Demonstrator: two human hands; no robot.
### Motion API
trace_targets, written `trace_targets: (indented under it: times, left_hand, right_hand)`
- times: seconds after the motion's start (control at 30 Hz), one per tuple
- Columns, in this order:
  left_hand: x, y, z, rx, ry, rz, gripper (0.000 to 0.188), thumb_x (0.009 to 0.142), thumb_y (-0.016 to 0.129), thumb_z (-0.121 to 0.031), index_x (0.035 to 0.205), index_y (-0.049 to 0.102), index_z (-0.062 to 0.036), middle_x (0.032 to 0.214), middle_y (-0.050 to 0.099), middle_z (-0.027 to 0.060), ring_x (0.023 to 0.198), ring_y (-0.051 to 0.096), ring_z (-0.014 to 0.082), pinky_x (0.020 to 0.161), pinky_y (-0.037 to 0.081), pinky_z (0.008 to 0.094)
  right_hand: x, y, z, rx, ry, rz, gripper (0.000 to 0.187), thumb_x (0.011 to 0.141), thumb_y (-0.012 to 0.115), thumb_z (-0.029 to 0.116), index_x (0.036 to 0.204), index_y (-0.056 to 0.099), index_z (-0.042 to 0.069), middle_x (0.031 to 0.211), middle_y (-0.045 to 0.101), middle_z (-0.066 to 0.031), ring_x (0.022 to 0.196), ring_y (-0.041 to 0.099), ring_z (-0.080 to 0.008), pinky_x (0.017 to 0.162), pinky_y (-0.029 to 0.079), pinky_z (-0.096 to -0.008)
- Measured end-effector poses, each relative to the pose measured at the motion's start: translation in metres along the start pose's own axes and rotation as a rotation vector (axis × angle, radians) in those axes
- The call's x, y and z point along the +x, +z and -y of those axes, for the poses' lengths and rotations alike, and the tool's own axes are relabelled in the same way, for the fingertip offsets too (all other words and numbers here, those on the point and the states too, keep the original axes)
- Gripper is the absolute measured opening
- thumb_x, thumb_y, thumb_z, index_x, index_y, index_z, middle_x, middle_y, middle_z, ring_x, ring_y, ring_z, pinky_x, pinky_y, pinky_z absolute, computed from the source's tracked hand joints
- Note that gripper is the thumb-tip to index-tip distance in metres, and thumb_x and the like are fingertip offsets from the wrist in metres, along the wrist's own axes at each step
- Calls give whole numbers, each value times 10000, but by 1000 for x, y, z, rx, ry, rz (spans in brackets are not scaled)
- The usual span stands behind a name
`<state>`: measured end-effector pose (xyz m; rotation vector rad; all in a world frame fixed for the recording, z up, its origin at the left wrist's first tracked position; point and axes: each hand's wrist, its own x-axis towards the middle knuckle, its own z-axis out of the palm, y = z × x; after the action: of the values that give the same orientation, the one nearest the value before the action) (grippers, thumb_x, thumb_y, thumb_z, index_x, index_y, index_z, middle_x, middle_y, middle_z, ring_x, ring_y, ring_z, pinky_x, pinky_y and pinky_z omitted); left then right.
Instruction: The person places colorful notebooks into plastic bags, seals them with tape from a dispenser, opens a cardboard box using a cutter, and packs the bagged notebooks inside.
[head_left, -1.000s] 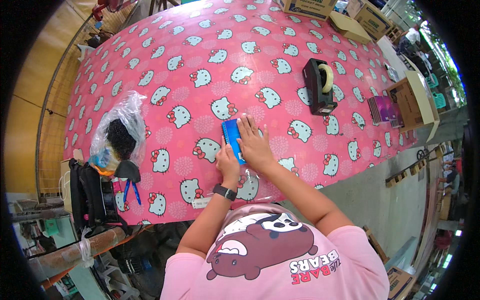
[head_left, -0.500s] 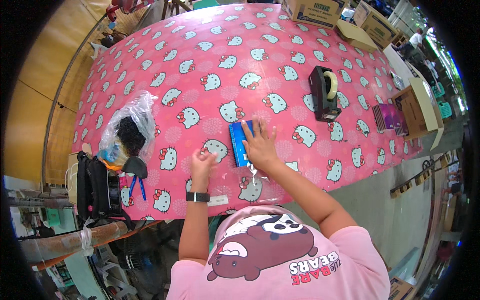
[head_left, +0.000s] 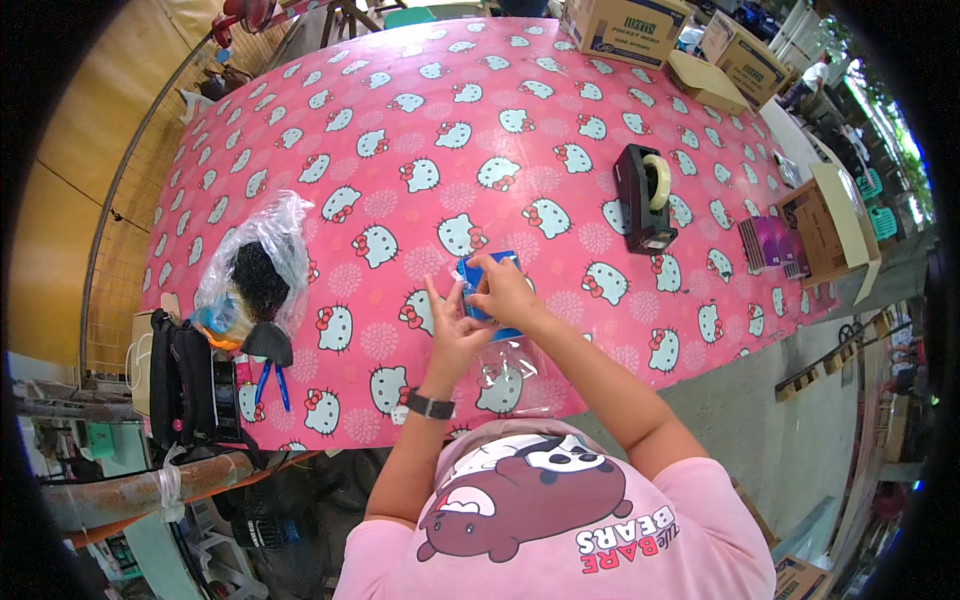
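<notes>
A small blue notebook pack (head_left: pixel 508 262) lies on the pink patterned table in front of me, partly covered by my hands. Clear plastic film (head_left: pixel 512 372) sticks out at its near end. My left hand (head_left: pixel 458 335) is open at the pack's left side, fingers stretched out and thumb toward the near edge. Over the top of the pack, my right hand (head_left: pixel 508 298) has its fingers bent and drawn together. Anything small between those fingertips is hidden.
A black tape dispenser (head_left: pixel 640 205) stands right of centre. Purple notebooks (head_left: pixel 772 243) sit beside an open carton (head_left: pixel 825 225) at the far right. On the left are a clear plastic bag (head_left: pixel 262 262), blue-handled scissors (head_left: pixel 272 385) and a black bag (head_left: pixel 185 375). Cartons (head_left: pixel 628 28) stand at the back.
My left hand has moved right to the pack and its fingers have spread. My right hand, flat on the pack before, now has bent fingers near its left side.
</notes>
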<state>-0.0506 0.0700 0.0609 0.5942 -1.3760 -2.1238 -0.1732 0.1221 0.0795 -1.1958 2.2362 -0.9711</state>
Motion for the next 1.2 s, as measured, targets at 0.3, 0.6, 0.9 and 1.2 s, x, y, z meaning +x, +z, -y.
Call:
trace_targets:
  times: [0.3, 0.6, 0.9, 1.2]
  left_hand:
    - [146, -67, -35, 1031, 531, 510, 473, 694, 696, -130, 1126, 533, -24, 1094, 548, 131, 756, 594, 152, 699, 482, 289]
    - [200, -42, -26, 777, 404, 104, 223, 760, 637, -132, 949, 616, -15, 904, 628, 104, 828, 578, 197, 702, 446, 308]
    - [22, -40, 8, 1045, 452, 250, 344, 832, 558, -191, 1159, 554, -88, 1273, 468, 75, 1242, 338, 289, 973, 263, 432]
    - [45, -44, 17, 1158, 364, 502, 677, 876, 449, -320, 1395, 131, -23, 1469, 87, 136, 1364, -6, 306, 1051, -65, 507]
  right_hand:
    - [0, -10, 6, 259, 160, 23, 436, 703, 665, 21, 1095, 476, -5, 652, 592, -67, 635, 573, -158, 601, 443, -301]
    - [3, -14, 0, 316, 235, 87, 461, 720, 677, 14, 1104, 422, -10, 649, 583, -60, 617, 567, -111, 591, 444, -260]
    - [-19, -27, -23, 83, -170, 211, 697, 715, 647, 22, 1318, 297, 45, 1020, 575, -99, 1050, 508, -234, 888, 384, -382]
    - [-15, -41, -41, -284, -168, 281, 1102, 572, 729, 501, 1406, 130, 101, 1433, 224, -120, 1352, 127, -270, 1014, 101, -609]
